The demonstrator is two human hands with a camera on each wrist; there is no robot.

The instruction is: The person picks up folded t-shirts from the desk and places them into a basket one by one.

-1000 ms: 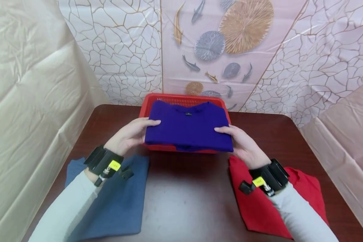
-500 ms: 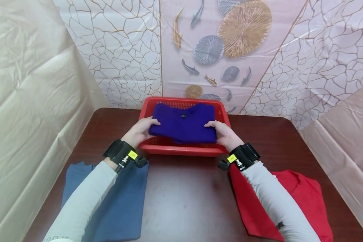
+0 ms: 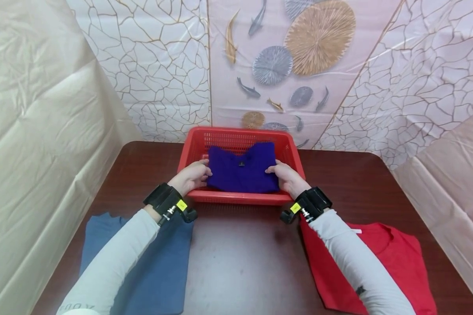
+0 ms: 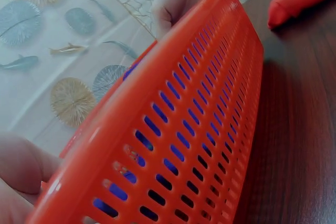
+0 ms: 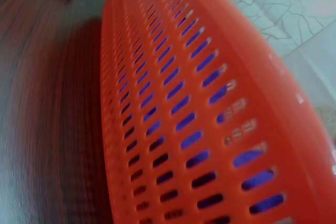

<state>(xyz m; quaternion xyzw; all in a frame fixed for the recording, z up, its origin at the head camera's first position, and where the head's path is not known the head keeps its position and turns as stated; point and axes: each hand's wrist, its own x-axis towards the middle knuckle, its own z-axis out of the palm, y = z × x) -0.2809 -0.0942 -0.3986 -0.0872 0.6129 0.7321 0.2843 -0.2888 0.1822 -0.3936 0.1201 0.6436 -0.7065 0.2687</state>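
A folded purple-blue T-shirt (image 3: 242, 175) with a small dark neck label lies inside a red slotted plastic basket (image 3: 240, 197), its collar toward the back. My left hand (image 3: 191, 176) reaches over the front left rim and holds the shirt's left edge. At the opposite edge, my right hand (image 3: 287, 176) pinches the cloth with its thumb on top and the other fingers mostly hidden. In the left wrist view, part of a hand (image 4: 21, 177) shows over the basket rim (image 4: 121, 114). Purple cloth shows through the basket slots (image 5: 184, 121) in the right wrist view.
On the dark wooden table (image 3: 236, 258), a folded blue-grey T-shirt (image 3: 157, 271) lies at the left, partly under the left forearm. A folded red T-shirt (image 3: 402, 262) lies at the right, partly behind the right forearm. Patterned sheets (image 3: 161, 65) hang behind the table.
Both hands have lowered the purple-blue T-shirt from above the basket down into it. The hands have come closer together, and the shirt now sits below the rim at the front.
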